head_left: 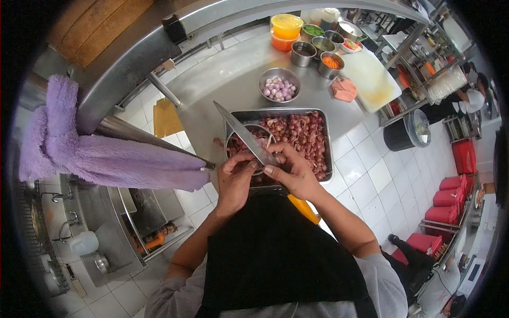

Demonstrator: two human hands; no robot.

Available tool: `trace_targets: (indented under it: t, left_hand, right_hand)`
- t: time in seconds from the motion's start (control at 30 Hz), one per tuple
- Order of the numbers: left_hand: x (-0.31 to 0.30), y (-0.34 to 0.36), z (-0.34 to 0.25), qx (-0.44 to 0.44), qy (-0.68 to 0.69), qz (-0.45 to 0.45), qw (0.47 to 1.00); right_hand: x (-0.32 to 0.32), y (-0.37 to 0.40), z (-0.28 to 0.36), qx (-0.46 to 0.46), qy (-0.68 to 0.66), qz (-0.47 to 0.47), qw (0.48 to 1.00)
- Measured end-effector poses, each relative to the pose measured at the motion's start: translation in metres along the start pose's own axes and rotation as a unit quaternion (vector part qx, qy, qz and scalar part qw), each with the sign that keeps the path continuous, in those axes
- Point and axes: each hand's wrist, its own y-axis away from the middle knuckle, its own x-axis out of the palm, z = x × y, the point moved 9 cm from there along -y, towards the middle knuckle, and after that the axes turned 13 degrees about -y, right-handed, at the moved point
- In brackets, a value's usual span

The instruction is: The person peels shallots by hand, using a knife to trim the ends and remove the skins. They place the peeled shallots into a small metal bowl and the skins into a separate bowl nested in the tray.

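A large kitchen knife [245,133] slants across the front of the tray, its blade pointing up and to the left. My right hand [297,172] is closed on its heel end, and the handle is hidden. Close by at the left, the fingers of my left hand [237,176] are pinched together near the blade; what they hold is hidden. Under both hands, a metal tray [330,153] carries many unpeeled red shallots [305,135]. A round bowl [229,142] with reddish skins or shallots sits in the tray's left part, partly covered by the knife. Beyond the tray stands a steel bowl [261,87] of peeled shallots [279,89].
On the steel table [222,79] are several metal containers [303,54], stacked orange and yellow tubs [286,27], a pink cloth [344,89] and a white cutting board [379,87]. A purple towel [132,159] hangs at left. A black bin [400,137] stands right; other people are farther right.
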Motion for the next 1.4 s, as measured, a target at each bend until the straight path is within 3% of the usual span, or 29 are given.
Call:
trace_targets:
  t: [0.07, 0.13, 0.23, 0.37, 0.43, 0.6, 0.83, 1.13, 1.2, 1.23, 1.3, 1.4]
  left_hand:
    - [0.000, -0.001, -0.004, -0.008, 0.004, -0.007, 1.000]
    - [0.011, 0.001, 0.001, -0.114, 0.151, 0.017, 0.982]
    - [0.004, 0.002, 0.009, -0.107, 0.115, 0.036, 0.987]
    - [-0.006, 0.001, 0.021, -0.094, 0.071, 0.050, 0.992]
    - [-0.016, -0.003, 0.015, -0.074, 0.041, -0.014, 0.996]
    - [-0.021, -0.006, 0.010, -0.064, 0.091, -0.030, 0.993]
    - [-0.016, -0.003, 0.013, -0.051, 0.096, -0.012, 0.994]
    - [-0.009, -0.002, 0.019, -0.043, 0.060, -0.027, 0.997]
    - [-0.009, -0.001, 0.028, -0.052, 0.033, -0.003, 0.998]
    - [-0.007, -0.001, 0.031, -0.061, 0.006, 0.019, 0.998]
    - [-0.009, 0.000, 0.031, -0.066, 0.046, -0.004, 0.997]
    - [-0.010, -0.007, 0.031, -0.096, 0.098, 0.012, 0.990]
  right_hand:
    - [0.003, -0.002, -0.002, 0.016, -0.016, -0.003, 1.000]
    - [0.003, -0.004, -0.009, 0.033, -0.031, -0.002, 0.999]
    - [0.000, -0.007, -0.022, 0.028, -0.084, 0.002, 0.996]
    - [-0.001, -0.005, -0.027, 0.087, -0.117, 0.009, 0.989]
    - [0.000, -0.004, -0.029, 0.114, -0.127, 0.005, 0.985]
    - [0.005, 0.005, -0.031, 0.083, -0.039, 0.024, 0.995]
    - [0.010, 0.008, -0.019, 0.067, -0.037, 0.023, 0.997]
    - [0.000, -0.004, -0.025, -0.052, 0.105, 0.005, 0.993]
    - [-0.007, -0.009, -0.030, -0.056, -0.024, -0.032, 0.998]
    - [-0.010, -0.009, -0.025, -0.055, -0.025, -0.031, 0.998]
    - [-0.014, -0.004, -0.049, 0.173, -0.206, -0.050, 0.962]
    - [-0.014, -0.005, -0.058, 0.194, -0.307, -0.046, 0.931]
